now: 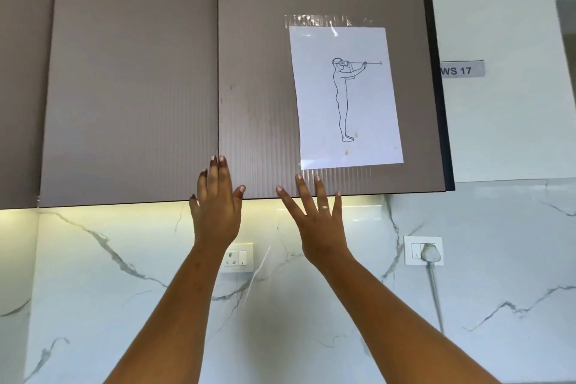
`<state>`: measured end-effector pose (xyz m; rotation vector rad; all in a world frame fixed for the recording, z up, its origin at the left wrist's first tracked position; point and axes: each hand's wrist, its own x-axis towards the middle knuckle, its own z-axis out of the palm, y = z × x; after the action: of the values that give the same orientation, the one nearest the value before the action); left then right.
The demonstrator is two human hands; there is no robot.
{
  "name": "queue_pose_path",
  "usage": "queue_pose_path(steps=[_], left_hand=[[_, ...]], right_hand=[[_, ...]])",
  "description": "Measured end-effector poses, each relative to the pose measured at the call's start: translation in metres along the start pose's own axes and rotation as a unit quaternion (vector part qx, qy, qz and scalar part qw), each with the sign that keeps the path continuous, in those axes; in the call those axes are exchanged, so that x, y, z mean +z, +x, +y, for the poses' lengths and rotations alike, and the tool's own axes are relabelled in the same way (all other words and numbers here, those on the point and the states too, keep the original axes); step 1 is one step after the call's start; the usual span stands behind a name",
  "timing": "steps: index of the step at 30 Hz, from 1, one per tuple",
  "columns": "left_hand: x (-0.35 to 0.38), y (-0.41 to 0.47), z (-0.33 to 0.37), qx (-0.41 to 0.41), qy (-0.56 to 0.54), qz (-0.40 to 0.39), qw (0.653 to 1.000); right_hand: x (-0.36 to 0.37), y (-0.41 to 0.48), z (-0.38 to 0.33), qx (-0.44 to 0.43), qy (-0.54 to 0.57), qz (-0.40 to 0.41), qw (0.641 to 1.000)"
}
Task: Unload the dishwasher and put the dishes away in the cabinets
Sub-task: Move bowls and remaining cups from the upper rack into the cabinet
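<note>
Two grey-brown upper cabinet doors fill the top of the view, both closed: a left door (131, 87) and a right door (258, 87). My left hand (216, 206) is raised with fingers spread, its fingertips over the seam between the doors near their bottom edge. My right hand (318, 221), wearing a ring, is also raised and spread, fingertips at the lower edge of the right door. Both hands hold nothing. No dishes or dishwasher are in view.
A paper sheet (347, 97) with a line drawing of a standing figure is taped to the right door. Below is a white marble backsplash (93, 290) with a switch socket (238, 257) and a plugged socket (424, 251). A "WS 17" label (461, 70) is on the wall.
</note>
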<state>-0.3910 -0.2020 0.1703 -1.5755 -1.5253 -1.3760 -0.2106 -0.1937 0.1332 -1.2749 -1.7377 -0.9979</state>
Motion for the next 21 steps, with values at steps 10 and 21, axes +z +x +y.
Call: queue_pose_path(steps=[10,21], left_hand=[[0.049,0.008,-0.023,0.020,0.057,-0.014,0.998],[0.045,0.007,-0.024,0.022,0.047,-0.022,0.998]], right_hand=[[0.021,0.010,0.004,-0.004,-0.041,-0.014,0.999],[0.020,0.011,0.003,-0.017,-0.069,-0.064,0.995]])
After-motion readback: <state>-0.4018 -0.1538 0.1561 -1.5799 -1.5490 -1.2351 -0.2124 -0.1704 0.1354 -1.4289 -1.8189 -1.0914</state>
